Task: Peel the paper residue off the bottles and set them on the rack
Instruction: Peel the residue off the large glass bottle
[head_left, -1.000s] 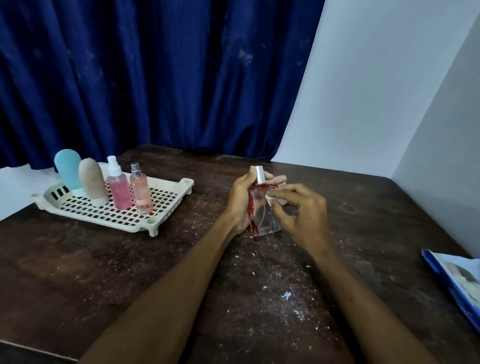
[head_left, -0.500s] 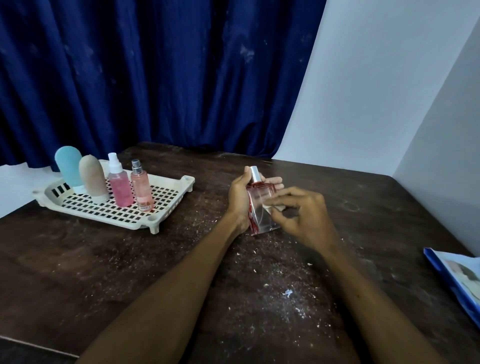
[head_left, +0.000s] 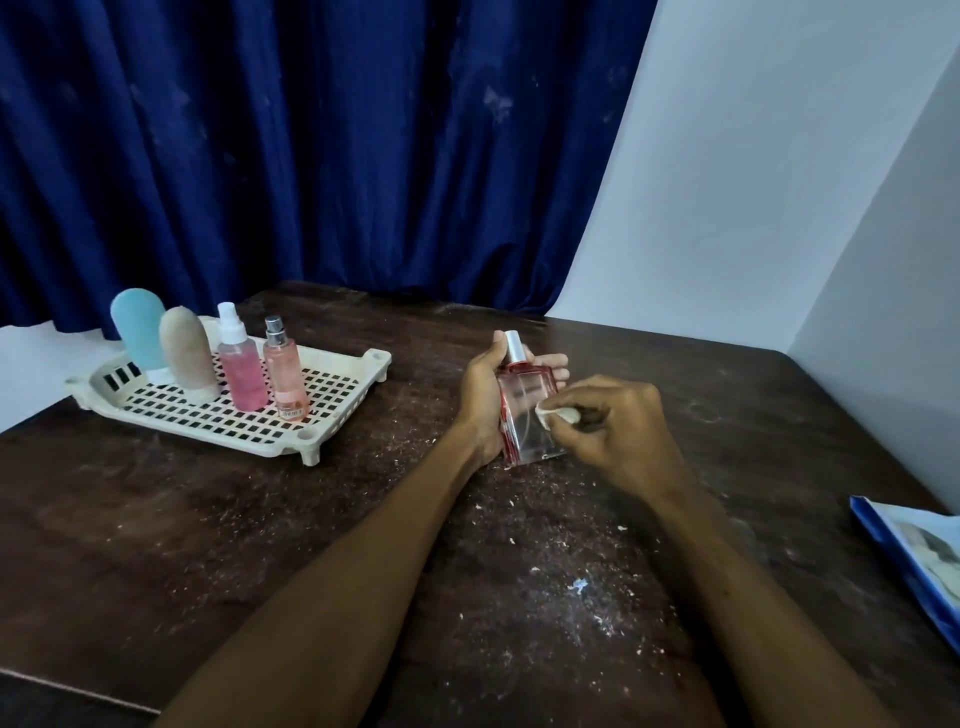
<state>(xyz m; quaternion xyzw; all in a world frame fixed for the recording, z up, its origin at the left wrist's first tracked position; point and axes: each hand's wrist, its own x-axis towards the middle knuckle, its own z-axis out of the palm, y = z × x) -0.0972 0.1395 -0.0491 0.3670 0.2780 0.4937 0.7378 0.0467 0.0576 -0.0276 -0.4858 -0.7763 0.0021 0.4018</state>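
one bottle (head_left: 524, 415) to go: left hand (head_left: 480, 395) grips it upright, right hand (head_left: 618, 431) pinches paper residue (head_left: 558, 413) @ its 3 o'clock side; rack (head_left: 218, 435) sits at our 9 o'clock, left nearer.

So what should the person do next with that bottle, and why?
Probably pull the paper off the bottle: the right hand pinches it against the bottle's face while the left hand grips the bottle standing on the table. The paper seems attached, so the rack can wait.
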